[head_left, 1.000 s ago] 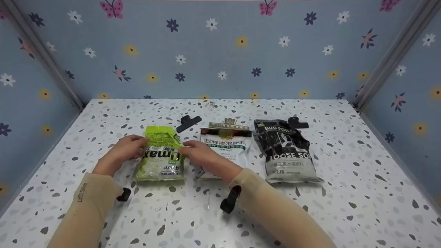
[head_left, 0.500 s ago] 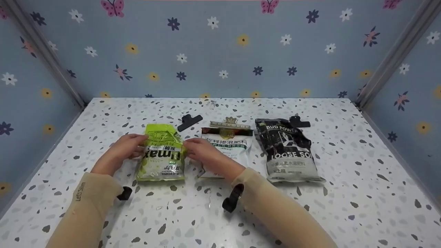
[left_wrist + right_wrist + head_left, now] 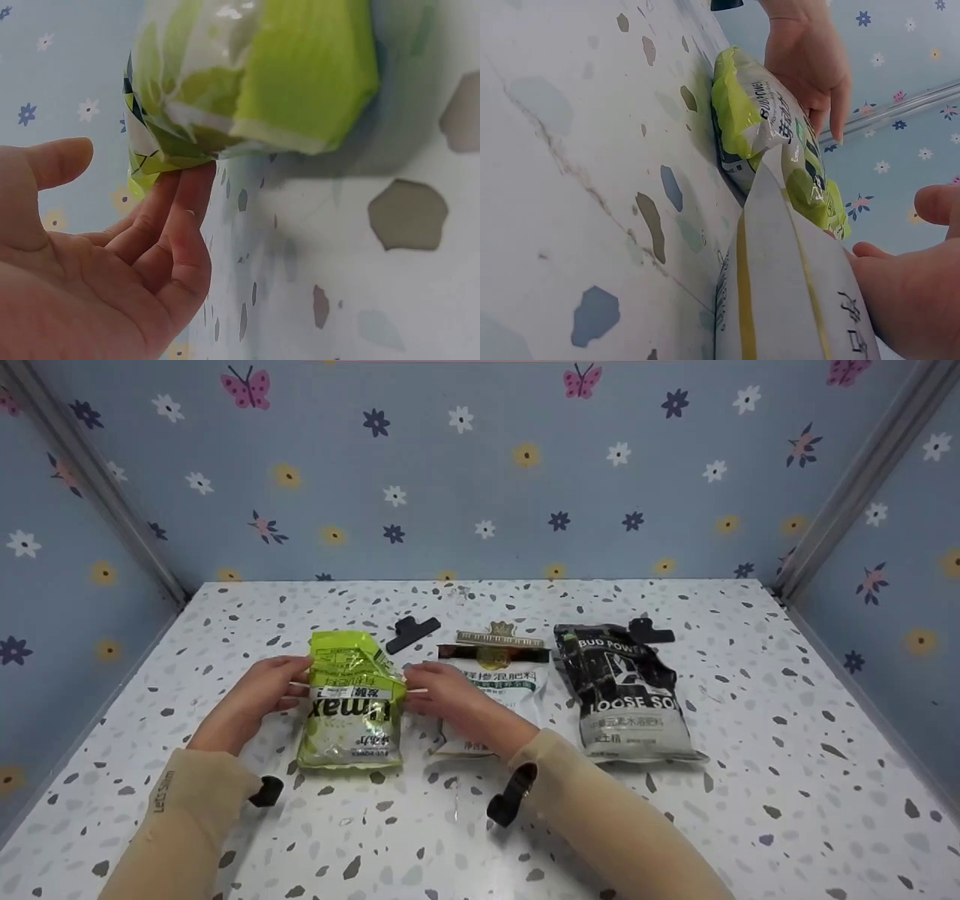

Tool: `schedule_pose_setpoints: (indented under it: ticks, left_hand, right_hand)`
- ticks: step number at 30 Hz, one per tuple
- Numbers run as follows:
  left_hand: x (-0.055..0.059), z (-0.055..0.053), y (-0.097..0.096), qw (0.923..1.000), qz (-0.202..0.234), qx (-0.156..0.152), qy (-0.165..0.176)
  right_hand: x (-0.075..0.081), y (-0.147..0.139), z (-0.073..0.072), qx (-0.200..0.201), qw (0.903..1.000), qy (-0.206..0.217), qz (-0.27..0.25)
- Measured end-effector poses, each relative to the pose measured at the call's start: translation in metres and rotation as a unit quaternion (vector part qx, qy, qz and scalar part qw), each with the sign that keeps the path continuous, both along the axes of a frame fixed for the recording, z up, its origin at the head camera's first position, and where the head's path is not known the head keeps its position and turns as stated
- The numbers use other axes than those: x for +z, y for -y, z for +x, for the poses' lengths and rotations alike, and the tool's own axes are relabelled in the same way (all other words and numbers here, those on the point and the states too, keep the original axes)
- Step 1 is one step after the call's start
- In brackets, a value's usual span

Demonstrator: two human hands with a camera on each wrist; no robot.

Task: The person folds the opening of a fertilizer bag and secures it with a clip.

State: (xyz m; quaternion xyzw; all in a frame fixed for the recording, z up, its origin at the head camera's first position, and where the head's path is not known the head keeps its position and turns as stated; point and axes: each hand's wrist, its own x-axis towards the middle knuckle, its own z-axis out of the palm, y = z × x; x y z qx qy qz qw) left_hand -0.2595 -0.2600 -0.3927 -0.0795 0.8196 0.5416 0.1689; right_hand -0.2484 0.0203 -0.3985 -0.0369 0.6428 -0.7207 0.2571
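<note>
Fingers [image 3: 191, 262] of the left hand [image 3: 255, 697], loosely bent and apart from the thumb [image 3: 66, 162], touch the green bag [image 3: 351, 701], left of centre in the head view; the right hand [image 3: 457, 697], thumb also apart, lies at its right edge over the white bag [image 3: 521, 694] at centre.

“BUD POWER”: black bag [image 3: 628, 694]; green bag [image 3: 354, 703], apparently

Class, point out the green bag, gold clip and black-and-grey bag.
Green bag [image 3: 354, 701]: head view, middle of the front.
Gold clip [image 3: 500, 640]: head view, middle of the bar.
Black-and-grey bag [image 3: 628, 691]: head view, middle of the printed front.
</note>
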Motion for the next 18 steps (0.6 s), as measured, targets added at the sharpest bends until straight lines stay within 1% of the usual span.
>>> schedule_pose_setpoints:
  ticks: [5,8,11,15,18]
  left_hand:
    - [0.0011,0.0003,0.0010,0.9997,0.015,0.010,-0.014]
    - [0.0018,0.0006,0.0008,0.9994,0.022,0.019,-0.019]
    - [0.0018,0.0014,0.0015,0.9991,0.024,0.020,-0.028]
    - [0.0013,0.0038,0.0039,0.9972,0.036,0.022,-0.061]
    - [0.0020,0.0062,0.0060,0.9929,0.064,0.027,-0.097]
  right_hand:
    - [-0.0003,-0.0041,0.0003,0.009,0.9998,-0.015,-0.003]
    - [-0.0002,-0.0065,0.0016,0.017,0.9993,-0.032,0.004]
    - [-0.0001,-0.0080,0.0033,0.025,0.9985,-0.049,0.010]
    - [-0.0008,-0.0080,0.0058,0.021,0.9971,-0.072,0.014]
    - [-0.0022,-0.0061,0.0080,0.015,0.9921,-0.115,0.046]
